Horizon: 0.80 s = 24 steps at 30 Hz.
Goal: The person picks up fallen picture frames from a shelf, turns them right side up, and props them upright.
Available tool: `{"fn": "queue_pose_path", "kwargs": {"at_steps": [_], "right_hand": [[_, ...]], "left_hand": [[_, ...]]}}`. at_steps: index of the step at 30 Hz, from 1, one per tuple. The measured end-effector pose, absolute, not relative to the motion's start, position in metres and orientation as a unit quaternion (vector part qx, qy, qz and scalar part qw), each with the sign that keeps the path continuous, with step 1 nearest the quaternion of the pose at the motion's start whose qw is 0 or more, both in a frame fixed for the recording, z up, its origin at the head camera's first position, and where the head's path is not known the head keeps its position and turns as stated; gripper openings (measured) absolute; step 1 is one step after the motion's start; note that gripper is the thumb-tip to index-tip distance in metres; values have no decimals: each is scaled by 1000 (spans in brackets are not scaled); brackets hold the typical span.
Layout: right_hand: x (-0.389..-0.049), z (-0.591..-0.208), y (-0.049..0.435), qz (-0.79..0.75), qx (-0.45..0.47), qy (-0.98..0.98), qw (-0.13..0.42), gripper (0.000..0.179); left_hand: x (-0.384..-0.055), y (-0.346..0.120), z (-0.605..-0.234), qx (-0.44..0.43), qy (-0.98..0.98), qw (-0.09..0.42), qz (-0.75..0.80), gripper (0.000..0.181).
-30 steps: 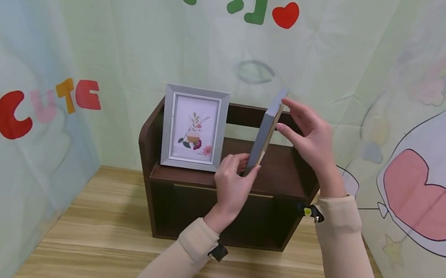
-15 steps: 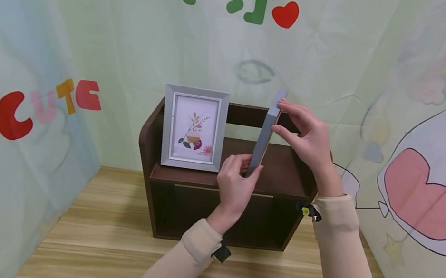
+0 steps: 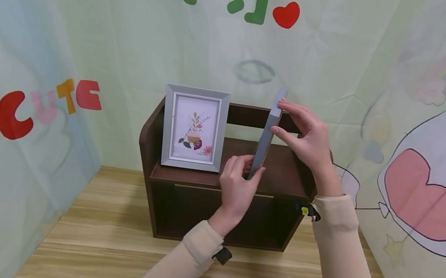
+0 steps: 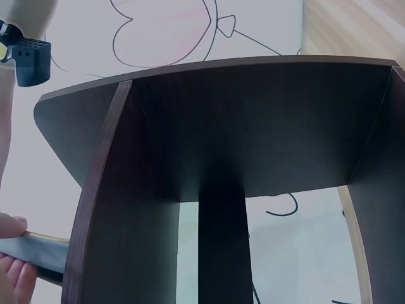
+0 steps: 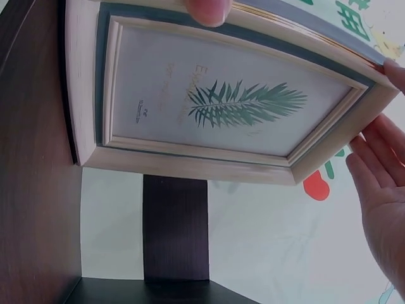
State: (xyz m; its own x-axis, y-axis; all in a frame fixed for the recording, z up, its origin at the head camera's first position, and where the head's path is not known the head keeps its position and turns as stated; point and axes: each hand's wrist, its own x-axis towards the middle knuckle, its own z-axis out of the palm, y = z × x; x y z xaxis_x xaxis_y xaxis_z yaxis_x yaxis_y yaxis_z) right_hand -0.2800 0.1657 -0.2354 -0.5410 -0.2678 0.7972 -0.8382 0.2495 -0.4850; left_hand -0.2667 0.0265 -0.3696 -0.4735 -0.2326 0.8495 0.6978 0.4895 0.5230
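Note:
A picture frame point(image 3: 266, 138) stands nearly edge-on over the right part of the shelf's upper board, leaning slightly. Its face, in the right wrist view, carries a green palm-leaf print point(image 5: 253, 101) inside a pale border. My left hand point(image 3: 237, 187) pinches the lower front corner between thumb and fingers. Up at the top edge, my right hand point(image 3: 309, 140) holds the frame with its thumb and fingertips. A second grey picture frame point(image 3: 193, 127) with a flower print stands upright on the board's left side. The left wrist view catches only a strip of the held frame point(image 4: 44, 250).
The dark brown two-tier shelf point(image 3: 227, 184) stands on a wood-grain table point(image 3: 111, 247), with an open compartment point(image 3: 220, 215) below. Printed cloth walls point(image 3: 326, 58) enclose the back and both sides. A side panel point(image 4: 266, 120) bounds the shelf on the right.
The held picture frame has turned a little more edge-on and its lower end has shifted slightly right. My left hand has moved right with it; my right hand has drifted slightly left.

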Motion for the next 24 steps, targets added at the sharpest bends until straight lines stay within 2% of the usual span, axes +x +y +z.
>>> {"fn": "queue_pose_path", "kwargs": {"at_steps": [24], "right_hand": [[-292,-235,186,505,411,-714,258,44]], "left_hand": [[-260,28,-368,-226,-735,418,-484,39]]}}
